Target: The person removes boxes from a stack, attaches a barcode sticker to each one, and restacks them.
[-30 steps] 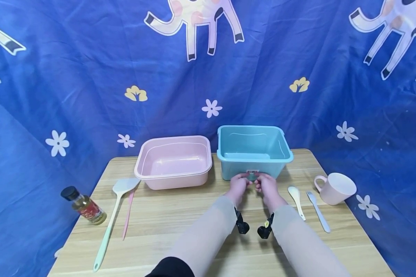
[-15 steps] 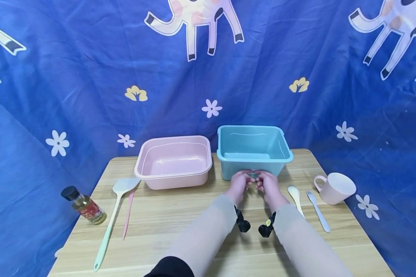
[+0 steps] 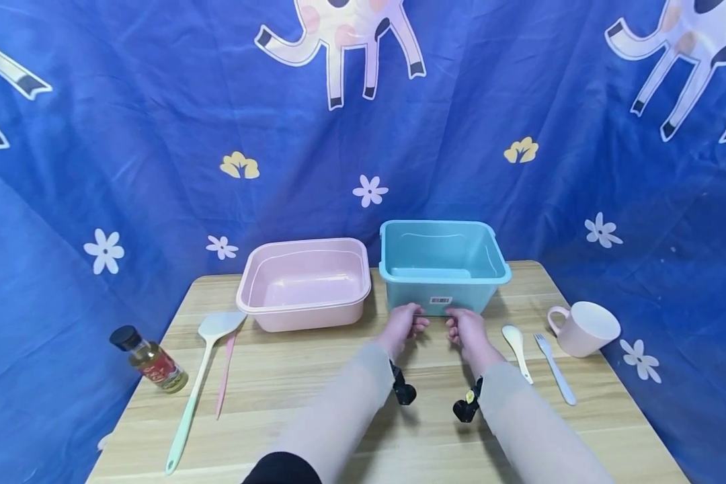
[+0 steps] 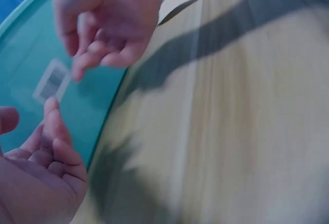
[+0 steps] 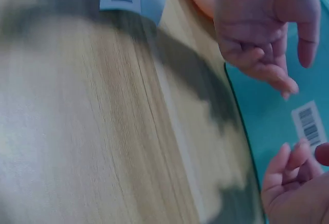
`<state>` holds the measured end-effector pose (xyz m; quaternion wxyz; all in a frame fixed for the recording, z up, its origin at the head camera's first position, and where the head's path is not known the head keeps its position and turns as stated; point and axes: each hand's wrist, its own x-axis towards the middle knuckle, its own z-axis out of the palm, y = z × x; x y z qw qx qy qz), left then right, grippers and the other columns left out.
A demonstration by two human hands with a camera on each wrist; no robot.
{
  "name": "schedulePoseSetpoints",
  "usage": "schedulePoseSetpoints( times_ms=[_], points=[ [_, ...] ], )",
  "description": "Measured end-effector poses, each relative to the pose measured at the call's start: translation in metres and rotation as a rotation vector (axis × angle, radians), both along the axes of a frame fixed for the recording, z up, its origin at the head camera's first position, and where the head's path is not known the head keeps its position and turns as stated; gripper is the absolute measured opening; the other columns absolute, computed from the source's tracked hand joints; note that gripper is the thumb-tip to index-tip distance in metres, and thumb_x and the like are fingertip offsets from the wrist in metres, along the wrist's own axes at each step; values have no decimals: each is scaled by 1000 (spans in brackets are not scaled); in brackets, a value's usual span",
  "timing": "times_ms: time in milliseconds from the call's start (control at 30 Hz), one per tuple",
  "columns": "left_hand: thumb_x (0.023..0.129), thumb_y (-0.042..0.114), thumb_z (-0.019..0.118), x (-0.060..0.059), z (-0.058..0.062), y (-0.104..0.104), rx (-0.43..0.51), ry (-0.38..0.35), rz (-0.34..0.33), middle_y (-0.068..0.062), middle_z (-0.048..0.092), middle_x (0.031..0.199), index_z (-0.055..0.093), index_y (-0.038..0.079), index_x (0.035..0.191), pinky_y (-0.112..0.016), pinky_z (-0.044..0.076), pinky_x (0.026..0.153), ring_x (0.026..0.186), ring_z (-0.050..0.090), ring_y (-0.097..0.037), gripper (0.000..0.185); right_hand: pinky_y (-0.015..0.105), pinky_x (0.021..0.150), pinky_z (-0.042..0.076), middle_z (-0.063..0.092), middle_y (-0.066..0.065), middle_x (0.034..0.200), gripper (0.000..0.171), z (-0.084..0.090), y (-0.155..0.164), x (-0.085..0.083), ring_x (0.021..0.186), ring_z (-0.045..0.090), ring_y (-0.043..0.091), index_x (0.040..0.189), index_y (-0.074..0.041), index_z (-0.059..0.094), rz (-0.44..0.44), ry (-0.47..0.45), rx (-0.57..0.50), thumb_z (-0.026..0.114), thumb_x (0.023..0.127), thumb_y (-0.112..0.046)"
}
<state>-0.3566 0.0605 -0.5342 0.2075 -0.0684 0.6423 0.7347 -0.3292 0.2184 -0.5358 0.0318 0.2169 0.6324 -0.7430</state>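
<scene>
You are holding your left hand point(image 3: 402, 327) and right hand point(image 3: 469, 331) beside the teal bin point(image 3: 408, 292). Both are curling their fingers loosely.

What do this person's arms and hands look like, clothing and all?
The left hand and right hand are bare, without gloves. Pale grey sleeves end just behind them. At each sleeve's end sits a small black device with a rounded tip; the right one has a yellow spot. A black patch shows lower on the left sleeve.
</scene>
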Motion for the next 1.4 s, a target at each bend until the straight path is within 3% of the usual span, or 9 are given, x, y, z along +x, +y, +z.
schedulePoseSetpoints(
  times_ms=[133,267,400,500,600,833,1100,1233,1400],
  points=[
    [96,13,51,2,9,-32,-57,54,-21,-6,66,77,61,-9,113,-19,42,54,59,56,-7,29,20,51,48,59,6,74,35,5,-10,9,53,53,7,126,14,50,102,-50,45,51,98,-7],
    [95,8,56,13,9,-66,-136,106,-41,-12,67,84,63,-9,107,-23,49,61,65,58,-12,22,28,60,57,66,17,82,30,3,-24,23,59,63,14,120,14,52,237,-88,111,55,96,-4],
    [93,5,61,30,1,-95,-245,147,-8,-14,67,87,64,-6,100,-31,54,71,71,62,-17,14,32,64,58,68,24,91,26,-3,-42,40,65,67,19,113,14,57,342,-96,172,59,92,-2],
    [89,2,63,46,-9,-113,-320,163,27,-14,68,85,65,-6,97,-34,54,69,72,63,-19,11,32,62,58,69,22,91,25,-9,-56,53,68,68,20,110,14,59,394,-102,181,61,89,1],
    [87,1,64,61,-18,-125,-326,135,22,-15,69,83,65,-6,96,-33,54,66,70,65,-20,12,30,60,57,70,17,85,26,-15,-69,64,66,67,17,109,13,61,420,-106,181,62,86,2],
    [91,2,63,86,-27,-130,-249,70,-43,-18,71,85,66,-12,104,-26,52,55,61,65,-14,19,24,51,53,68,12,77,20,-24,-86,78,58,62,12,103,11,62,376,-103,155,65,84,4],
    [87,1,68,92,-26,-127,-271,63,-34,-9,70,75,69,-8,102,-20,42,50,52,57,-6,18,19,47,47,68,15,78,23,-23,-94,84,53,58,9,105,12,61,341,-96,156,66,84,6],
    [85,0,69,96,-19,-128,-247,65,-55,-2,67,70,69,-8,102,-18,40,50,52,55,-4,18,18,48,45,66,13,76,23,-16,-93,89,54,57,8,105,12,61,333,-66,137,67,83,6],
    [82,0,70,100,0,-129,-156,73,-85,-3,67,70,68,-8,98,-18,40,48,51,56,-5,18,20,51,46,63,9,76,25,6,-87,88,57,57,11,105,12,62,345,24,140,67,81,6]
  ],
)
